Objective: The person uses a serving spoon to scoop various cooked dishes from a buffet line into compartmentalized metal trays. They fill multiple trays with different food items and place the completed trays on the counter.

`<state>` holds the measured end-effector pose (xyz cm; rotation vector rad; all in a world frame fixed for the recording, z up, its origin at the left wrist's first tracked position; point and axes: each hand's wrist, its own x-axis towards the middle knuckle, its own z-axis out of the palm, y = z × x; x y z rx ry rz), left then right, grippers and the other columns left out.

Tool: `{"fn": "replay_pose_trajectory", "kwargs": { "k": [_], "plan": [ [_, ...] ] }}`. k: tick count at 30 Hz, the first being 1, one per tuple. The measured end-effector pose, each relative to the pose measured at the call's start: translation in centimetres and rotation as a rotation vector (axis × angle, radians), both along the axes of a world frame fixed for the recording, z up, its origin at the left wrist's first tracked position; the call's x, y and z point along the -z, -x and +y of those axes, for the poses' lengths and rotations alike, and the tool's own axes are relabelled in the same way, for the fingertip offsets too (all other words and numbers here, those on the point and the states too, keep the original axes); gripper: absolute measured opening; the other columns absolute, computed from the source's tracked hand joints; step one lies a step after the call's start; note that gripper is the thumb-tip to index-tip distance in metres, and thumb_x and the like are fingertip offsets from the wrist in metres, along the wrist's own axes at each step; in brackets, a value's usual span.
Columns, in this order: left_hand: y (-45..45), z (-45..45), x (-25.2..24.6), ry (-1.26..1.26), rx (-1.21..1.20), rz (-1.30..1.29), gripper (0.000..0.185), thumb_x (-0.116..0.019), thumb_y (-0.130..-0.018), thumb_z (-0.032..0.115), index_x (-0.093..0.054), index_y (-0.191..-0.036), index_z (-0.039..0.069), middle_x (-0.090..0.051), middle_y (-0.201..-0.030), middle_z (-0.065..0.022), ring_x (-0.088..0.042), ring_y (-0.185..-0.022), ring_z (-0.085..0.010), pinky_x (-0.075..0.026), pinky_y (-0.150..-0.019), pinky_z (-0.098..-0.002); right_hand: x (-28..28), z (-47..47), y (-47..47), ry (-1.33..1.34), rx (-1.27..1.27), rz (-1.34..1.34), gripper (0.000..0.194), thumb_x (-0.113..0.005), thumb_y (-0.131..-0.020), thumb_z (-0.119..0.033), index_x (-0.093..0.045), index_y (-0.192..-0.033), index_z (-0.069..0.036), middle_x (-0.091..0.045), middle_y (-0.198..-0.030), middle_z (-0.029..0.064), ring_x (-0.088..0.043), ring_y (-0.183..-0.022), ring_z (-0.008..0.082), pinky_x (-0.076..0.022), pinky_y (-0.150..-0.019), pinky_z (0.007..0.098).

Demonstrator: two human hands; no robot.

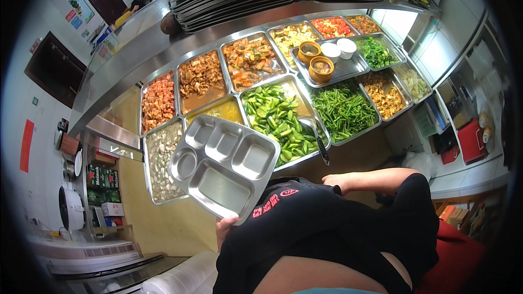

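My left hand [226, 228] grips the lower corner of a stainless-steel compartment tray [222, 165]. The tray is tilted over the front of the food pans, and bare metal shows in its compartments. Beside my waist is my right hand [333, 180]; my dark clothing partly hides it, so its fingers cannot be made out. Just beyond it lies a serving spoon with a black handle [322, 151], its bowl resting in the pan of sliced green vegetable [271, 118]. Left of that, the compartment tray partly covers a pan of yellow soup [222, 109] and a pan of pale diced food [161, 163].
Behind stand pans of diced meat [158, 100], brown meat [200, 75] and cut green beans [345, 110]. A flat metal tray [351, 67] bears brown pots and white cups across the pans. Stacked metal trays [237, 0] sit on the shelf above. Seated people appear far left.
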<state>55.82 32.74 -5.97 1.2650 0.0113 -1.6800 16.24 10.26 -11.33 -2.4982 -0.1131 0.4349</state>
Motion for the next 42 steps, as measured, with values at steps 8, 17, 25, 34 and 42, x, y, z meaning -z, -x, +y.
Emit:
{"fn": "replay_pose_trajectory", "kwargs": {
  "k": [8, 17, 25, 34, 42],
  "plan": [
    [2.5, -1.1, -3.2, 0.081, -0.132, -0.06, 0.047, -0.064, -0.073, 0.008, -0.05, -0.117, -0.002, -0.063, -0.091, -0.0149, -0.065, -0.08, -0.0268, -0.054, -0.077, -0.0398, -2.2, -0.4, -1.1, 0.112, -0.008, 0.022, 0.021, -0.063, -0.072, -0.032, -0.058, -0.07, -0.012, -0.063, -0.07, 0.0087, -0.061, -0.072, 0.0306, -0.0427, -0.07, 0.0417],
    [4.2, -11.5, -8.0, 0.543, -0.41, -0.013, 0.012, -0.058, -0.083, 0.011, -0.058, -0.075, 0.002, -0.057, -0.069, -0.007, -0.053, -0.061, -0.0182, -0.048, -0.06, -0.0334, -15.9, -2.1, -15.6, 0.374, 0.031, -0.834, 0.03, -0.058, -0.08, -0.017, -0.062, -0.11, -0.015, -0.06, -0.11, 0.0046, -0.059, -0.091, 0.0218, -0.0464, -0.074, 0.0346],
    [4.3, -17.0, -14.8, 0.657, -0.669, 0.023, 0.021, -0.058, -0.086, 0.007, -0.047, -0.069, 0.01, -0.043, -0.062, 0.002, -0.044, -0.058, -0.0081, -0.041, -0.059, -0.0235, -18.7, 2.9, -23.4, 0.258, -0.013, -1.486, 0.028, -0.066, -0.072, -0.015, -0.061, -0.099, -0.009, -0.058, -0.111, 0.0067, -0.056, -0.103, 0.0232, -0.0493, -0.082, 0.0355],
    [4.2, -14.9, -14.3, 0.691, -0.889, -0.045, 0.019, -0.059, -0.086, 0.008, -0.047, -0.071, 0.011, -0.043, -0.062, 0.0046, -0.043, -0.058, -0.005, -0.04, -0.059, -0.0218, -17.4, 3.3, -22.7, 0.166, -0.068, -1.424, 0.021, -0.066, -0.084, -0.017, -0.063, -0.1, -0.006, -0.059, -0.11, 0.0081, -0.057, -0.105, 0.0247, -0.0491, -0.088, 0.0379],
    [4.4, -14.1, -13.6, 0.583, -1.034, -0.185, 0.023, -0.061, -0.087, 0.013, -0.045, -0.071, 0.012, -0.039, -0.059, 0.0048, -0.041, -0.058, -0.0061, -0.04, -0.059, -0.0222, -18.3, 3.5, -23.7, 0.071, -0.079, -1.363, 0.025, -0.061, -0.087, -0.018, -0.062, -0.108, -0.003, -0.057, -0.115, 0.0109, -0.055, -0.108, 0.0265, -0.0487, -0.088, 0.0389]
  ]
}}
